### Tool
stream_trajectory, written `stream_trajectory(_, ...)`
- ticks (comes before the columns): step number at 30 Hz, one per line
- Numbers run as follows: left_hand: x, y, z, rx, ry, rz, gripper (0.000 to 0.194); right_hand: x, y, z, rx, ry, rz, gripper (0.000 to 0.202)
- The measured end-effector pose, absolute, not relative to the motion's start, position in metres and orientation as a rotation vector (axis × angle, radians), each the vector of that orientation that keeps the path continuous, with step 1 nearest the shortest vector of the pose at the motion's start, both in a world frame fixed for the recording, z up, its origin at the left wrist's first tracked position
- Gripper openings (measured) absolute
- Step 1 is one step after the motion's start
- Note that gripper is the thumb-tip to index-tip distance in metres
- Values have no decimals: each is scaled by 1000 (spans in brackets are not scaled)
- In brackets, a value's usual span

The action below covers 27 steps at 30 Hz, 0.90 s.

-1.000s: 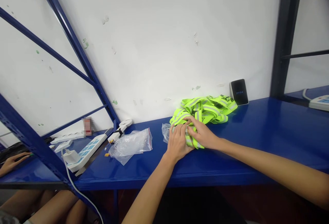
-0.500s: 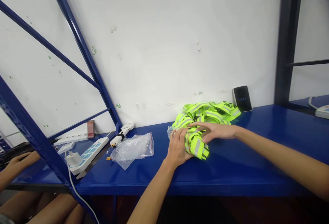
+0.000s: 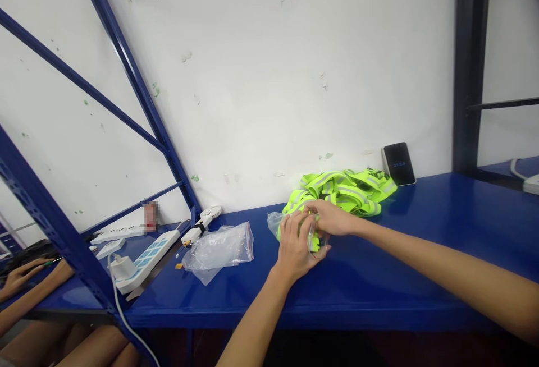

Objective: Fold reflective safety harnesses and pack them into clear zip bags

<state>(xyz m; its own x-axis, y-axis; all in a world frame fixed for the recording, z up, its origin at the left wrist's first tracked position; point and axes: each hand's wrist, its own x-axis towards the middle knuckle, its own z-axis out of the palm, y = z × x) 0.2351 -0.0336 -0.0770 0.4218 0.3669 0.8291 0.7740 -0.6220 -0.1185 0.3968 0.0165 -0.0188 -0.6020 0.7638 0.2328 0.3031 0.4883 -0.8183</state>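
Observation:
My left hand [image 3: 295, 243] curls around a rolled bundle of neon-yellow reflective strap [image 3: 315, 242], with a clear plastic bag [image 3: 275, 223] around it. The bag's loose end sticks out left of my fingers. My right hand [image 3: 330, 218] is closed at the bundle's upper right side, its fingertips pinching by the bag's edge and partly hidden. Behind both hands lies a loose heap of neon-yellow reflective straps [image 3: 349, 187] with grey stripes, against the wall.
Clear zip bags [image 3: 221, 249] lie on the blue table [image 3: 379, 277] to the left, near a small white fan [image 3: 206, 220] and a power strip [image 3: 149, 260]. A phone [image 3: 399, 164] leans on the wall. Beyond the blue post [image 3: 54, 226], another person's hands [image 3: 21, 280] are at work.
My right hand has moved left and closed from a spread pose onto the bundle. Clear plastic now shows over the bundle's front end, which stuck out bare before.

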Motion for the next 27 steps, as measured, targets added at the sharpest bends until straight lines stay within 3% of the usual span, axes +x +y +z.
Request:
stream_trajectory(4, 242, -31, -69, -2145, -1008, -1088, 65, 390, 12, -22, -918, -2121, 528, 12)
stream_trajectory(8, 249, -34, -55, -2214, -1119, -999, 72, 393, 12, -26, -877, -2095, 356, 8)
stream_trajectory(14, 256, -56, -16, -2431, -1326, -754, 90, 401, 16, -38, -779, -2021, 738, 10)
stream_trajectory(19, 241, -46, 11, -2592, -1675, -812, 57, 403, 16, -52, -660, -1784, 1112, 16)
stream_trajectory(22, 233, -32, 12, -2581, -1834, -765, 52, 404, 14, -56, -603, -1632, 1342, 37)
stream_trajectory(25, 233, -29, 7, -2658, -1705, -886, 46, 405, 9, -55, -581, -1530, 1477, 54)
stream_trajectory(27, 234, -33, 6, -2760, -1512, -1038, 41, 407, 3, -54, -605, -1474, 1503, 54)
